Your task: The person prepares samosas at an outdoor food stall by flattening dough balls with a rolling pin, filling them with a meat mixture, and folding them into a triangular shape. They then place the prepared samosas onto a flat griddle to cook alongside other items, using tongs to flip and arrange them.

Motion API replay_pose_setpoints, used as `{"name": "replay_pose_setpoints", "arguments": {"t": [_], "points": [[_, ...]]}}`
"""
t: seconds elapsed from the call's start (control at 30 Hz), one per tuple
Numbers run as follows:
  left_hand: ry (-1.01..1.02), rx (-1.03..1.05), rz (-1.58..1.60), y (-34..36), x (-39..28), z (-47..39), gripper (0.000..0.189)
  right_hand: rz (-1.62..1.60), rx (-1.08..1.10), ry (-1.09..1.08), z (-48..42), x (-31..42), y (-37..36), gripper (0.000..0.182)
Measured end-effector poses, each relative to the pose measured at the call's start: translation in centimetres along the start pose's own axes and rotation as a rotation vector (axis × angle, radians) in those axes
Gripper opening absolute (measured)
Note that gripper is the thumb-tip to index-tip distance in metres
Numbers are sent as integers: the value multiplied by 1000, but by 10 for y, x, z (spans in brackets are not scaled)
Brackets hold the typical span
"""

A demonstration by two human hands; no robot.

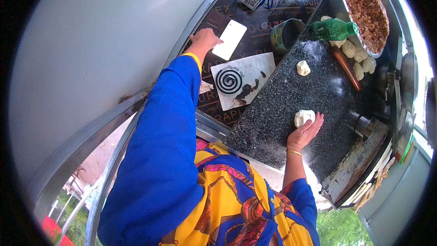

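Note:
My left hand (205, 41) reaches across the dark printed plywood, its fingers at the near left edge of a white flat rectangular object (230, 39); whether it grips that edge cannot be told. Beyond this hand lies a dark brown flat item (214, 22). On the speckled black stone slab, my right hand (305, 132) rests against a pale lump of dough (303, 118), with the thumb over its near side and the fingers stretched out. A smaller dough ball (303, 68) sits farther up the slab.
A green plastic bottle (330, 29) lies beside a metal bowl of brown crumbly filling (364, 10). Near them are a wooden rolling pin (345, 69) and several dough pieces (360, 54). A metal cylinder (364, 127) stands at right; a mosquito coil (228, 80) lies on paper at left.

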State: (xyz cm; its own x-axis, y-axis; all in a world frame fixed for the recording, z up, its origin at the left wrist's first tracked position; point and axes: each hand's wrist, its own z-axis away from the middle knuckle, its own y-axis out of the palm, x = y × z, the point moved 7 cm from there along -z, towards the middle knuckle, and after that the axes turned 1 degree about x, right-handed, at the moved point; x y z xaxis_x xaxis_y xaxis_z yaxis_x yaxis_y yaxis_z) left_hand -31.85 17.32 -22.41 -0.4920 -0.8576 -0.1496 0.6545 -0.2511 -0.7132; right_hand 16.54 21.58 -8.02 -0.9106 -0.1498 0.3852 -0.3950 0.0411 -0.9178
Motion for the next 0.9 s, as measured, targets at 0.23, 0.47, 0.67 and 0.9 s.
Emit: {"name": "replay_pose_setpoints", "arguments": {"t": [0.23, 0.47, 0.67, 0.9], "points": [[-107, 19, 168, -10, -5, -14, 78, 11, 6, -9, -3, 4, -3, 66], [-200, 2, 155, -15, -6, -3, 77, -4, 3, -32, -6, 8, -1, 65], [-179, -27, 149, -14, -11, 2, 76, 14, -7, -19, -4, 5, -1, 62], [-144, -64, 178, 0, 3, -4, 68, 53, -13, -1, -1, 3, -4, 61]]}}
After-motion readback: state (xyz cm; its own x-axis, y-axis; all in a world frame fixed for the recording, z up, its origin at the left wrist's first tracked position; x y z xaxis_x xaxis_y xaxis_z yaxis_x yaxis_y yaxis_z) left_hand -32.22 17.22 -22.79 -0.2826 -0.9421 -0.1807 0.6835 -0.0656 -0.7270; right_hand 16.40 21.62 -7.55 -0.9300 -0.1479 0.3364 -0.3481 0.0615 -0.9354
